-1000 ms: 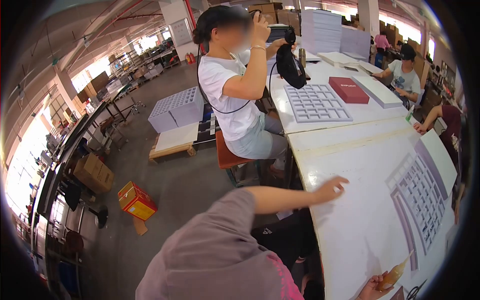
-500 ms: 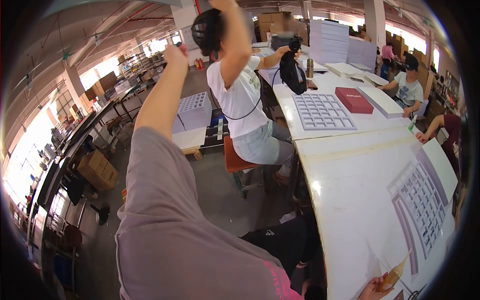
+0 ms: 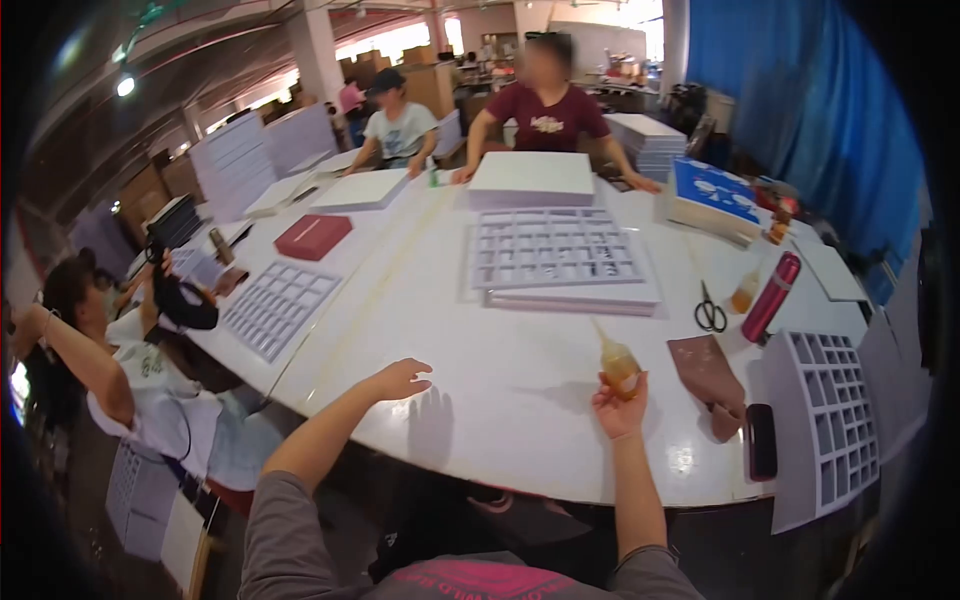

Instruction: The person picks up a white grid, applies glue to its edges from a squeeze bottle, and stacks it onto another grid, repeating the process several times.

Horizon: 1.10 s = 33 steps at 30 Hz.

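Note:
My right hand is wrapped round a squeeze bottle of amber liquid, its thin nozzle pointing up. My left hand hovers above the white table, fingers apart and holding nothing. Beyond both hands lies a white compartment grid on top of white boards. To the right of the bottle are a crumpled brown cloth, scissors and a pink flask.
Another grid stands at the right beside a black phone-like object. At the left are a grid and a red box. Co-workers sit around the table; one is close on my left. A white board stack stands opposite.
My view has swung right, from the co-worker at the left to the table ahead. My left arm has come down from its raised position over the table. The bottle stays in my right hand.

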Available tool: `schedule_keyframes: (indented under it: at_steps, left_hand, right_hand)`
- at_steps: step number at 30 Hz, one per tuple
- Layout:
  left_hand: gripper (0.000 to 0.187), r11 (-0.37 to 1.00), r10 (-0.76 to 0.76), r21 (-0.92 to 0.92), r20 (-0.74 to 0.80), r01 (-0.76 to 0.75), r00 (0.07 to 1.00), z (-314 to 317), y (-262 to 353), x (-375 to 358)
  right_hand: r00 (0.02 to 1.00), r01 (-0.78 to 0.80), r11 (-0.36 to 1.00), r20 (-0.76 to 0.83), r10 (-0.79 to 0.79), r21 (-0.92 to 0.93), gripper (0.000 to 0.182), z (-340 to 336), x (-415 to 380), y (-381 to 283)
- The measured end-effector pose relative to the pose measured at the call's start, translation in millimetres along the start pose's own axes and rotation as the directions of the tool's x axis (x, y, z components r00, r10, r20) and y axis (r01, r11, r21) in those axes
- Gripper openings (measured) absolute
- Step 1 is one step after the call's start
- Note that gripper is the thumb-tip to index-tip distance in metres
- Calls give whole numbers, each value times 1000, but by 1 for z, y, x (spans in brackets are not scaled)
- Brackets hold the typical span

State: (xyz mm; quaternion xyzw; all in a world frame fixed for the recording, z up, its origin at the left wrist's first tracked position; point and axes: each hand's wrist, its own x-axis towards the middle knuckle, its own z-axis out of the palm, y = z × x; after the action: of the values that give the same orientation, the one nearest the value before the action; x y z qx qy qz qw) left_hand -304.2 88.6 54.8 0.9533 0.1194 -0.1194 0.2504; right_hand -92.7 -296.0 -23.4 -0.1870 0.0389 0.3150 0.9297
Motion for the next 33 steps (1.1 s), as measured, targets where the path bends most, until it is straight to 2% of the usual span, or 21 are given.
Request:
schedule_keyframes:
  at_steps: [3,6,9,12,15,27,33]
  left_hand:
    - [51,991,-16,120,-291,53,957,35,-19,49]
    - [51,975,-84,110,-619,192,781,88,-22,62]
    - [50,947,-145,134,-636,293,758,96,-18,66]
    - [50,963,-106,126,-636,238,765,94,-20,58]
    - [49,946,-127,154,-637,287,761,95,-19,61]
    - [46,961,-88,131,-686,241,722,96,-15,58]
    - [44,970,-82,112,-689,218,720,95,-19,56]
  right_hand:
    - [1000,7,1000,23,-7,-7,65,5,1,7]
    - [1000,7,1000,-21,-7,-10,64,6,5,6]
    - [1000,4,999,-9,-5,-47,66,6,7,7]
    - [999,13,996,-37,-17,-93,66,11,7,9]
    - [999,-12,997,-51,8,-81,62,12,10,11]
    - [999,34,990,-25,-38,-140,64,14,4,12]
    - [991,99,985,-73,-110,-139,60,-3,8,17]
